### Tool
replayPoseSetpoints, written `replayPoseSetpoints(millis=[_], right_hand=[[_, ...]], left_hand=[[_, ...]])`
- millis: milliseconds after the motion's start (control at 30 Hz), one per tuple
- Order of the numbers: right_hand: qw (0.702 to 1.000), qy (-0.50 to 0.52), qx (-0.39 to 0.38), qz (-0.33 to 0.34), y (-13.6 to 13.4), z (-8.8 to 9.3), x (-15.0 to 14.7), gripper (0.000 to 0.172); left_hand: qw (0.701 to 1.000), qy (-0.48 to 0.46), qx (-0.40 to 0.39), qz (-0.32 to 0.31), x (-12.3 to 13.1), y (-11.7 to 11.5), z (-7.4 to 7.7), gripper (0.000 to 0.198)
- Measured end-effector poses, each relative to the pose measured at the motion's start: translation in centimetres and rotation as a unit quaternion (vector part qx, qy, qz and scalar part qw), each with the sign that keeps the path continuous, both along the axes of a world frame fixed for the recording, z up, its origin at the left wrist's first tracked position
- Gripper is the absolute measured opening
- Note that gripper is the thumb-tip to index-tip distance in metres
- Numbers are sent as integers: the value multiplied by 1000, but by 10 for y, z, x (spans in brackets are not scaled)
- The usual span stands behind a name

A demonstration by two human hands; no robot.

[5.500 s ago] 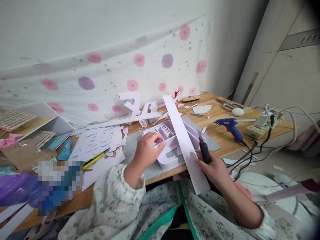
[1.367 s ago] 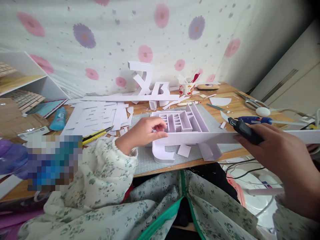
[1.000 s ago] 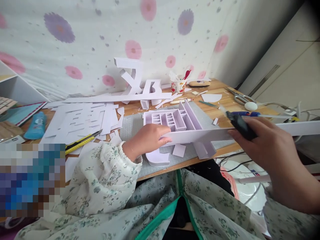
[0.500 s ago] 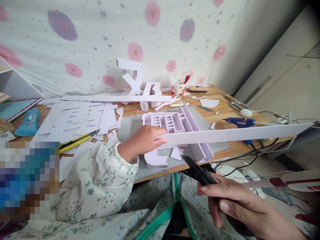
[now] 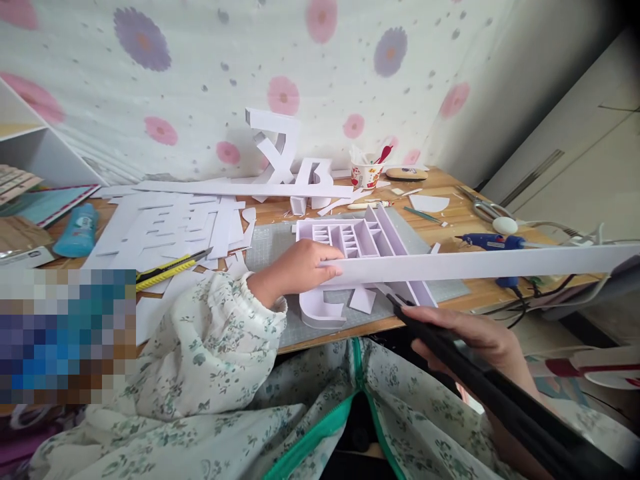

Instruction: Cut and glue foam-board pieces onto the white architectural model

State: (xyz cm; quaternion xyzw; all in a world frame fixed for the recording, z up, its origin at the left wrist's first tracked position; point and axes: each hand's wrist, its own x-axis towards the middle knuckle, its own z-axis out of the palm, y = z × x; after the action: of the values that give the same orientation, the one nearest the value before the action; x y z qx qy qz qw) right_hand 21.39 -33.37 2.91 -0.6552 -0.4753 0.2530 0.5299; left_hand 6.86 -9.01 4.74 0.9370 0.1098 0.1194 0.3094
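My left hand point(image 5: 300, 267) is closed on the near end of a long white foam-board strip point(image 5: 450, 265), thumb in front and fingers behind. The strip stands on edge and reaches out to the right over the table. In my right hand point(image 5: 480, 337) is a black utility knife point(image 5: 470, 373), its blade pointing up and left just below the strip. Behind the strip lies a white foam-board frame point(image 5: 367, 239) divided into small compartments. A curved white letter-like piece point(image 5: 323, 320) sits in front of my left hand, near a loose offcut point(image 5: 363, 300).
A yellow utility knife point(image 5: 173, 270) rests on white sheets point(image 5: 150, 233) at left, beside a blue bottle point(image 5: 77, 230). White foam letters point(image 5: 280, 157) and a paper cup point(image 5: 367, 177) stand at the back. Right are scissors point(image 5: 487, 207) and a blue glue gun point(image 5: 493, 241) with cords.
My right hand has raised and turned the black knife, bringing its blade up close to the strip's lower edge. My left hand keeps its hold; the view has shifted slightly.
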Motion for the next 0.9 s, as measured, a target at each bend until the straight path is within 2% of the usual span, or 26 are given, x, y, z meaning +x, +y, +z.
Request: replayPoseSetpoints(millis=[100,233,367,433,567,700,900], right_hand=[[989,-131,57,-37,14,3,-2,19],[974,-175,98,-101,31,3,-1,9],[961,-244,100,-84,47,3,2,11],[960,-257,84,-69,52,1,4,11],[964,-248,47,-81,57,-6,1,21],[967,-233,39,-95,62,-9,-5,17],[954,-272,53,-111,68,-9,-7,15]], left_hand=[[999,16,-29,-9,0,1,2,24],[1000,18,-13,-6,1,1,1,23],[999,27,37,11,2,-1,-1,20],[998,29,55,16,3,-1,-2,20],[997,24,71,8,2,-1,-3,20],[997,17,78,-3,2,-1,-4,19],[997,17,79,-4,3,-2,-4,17]])
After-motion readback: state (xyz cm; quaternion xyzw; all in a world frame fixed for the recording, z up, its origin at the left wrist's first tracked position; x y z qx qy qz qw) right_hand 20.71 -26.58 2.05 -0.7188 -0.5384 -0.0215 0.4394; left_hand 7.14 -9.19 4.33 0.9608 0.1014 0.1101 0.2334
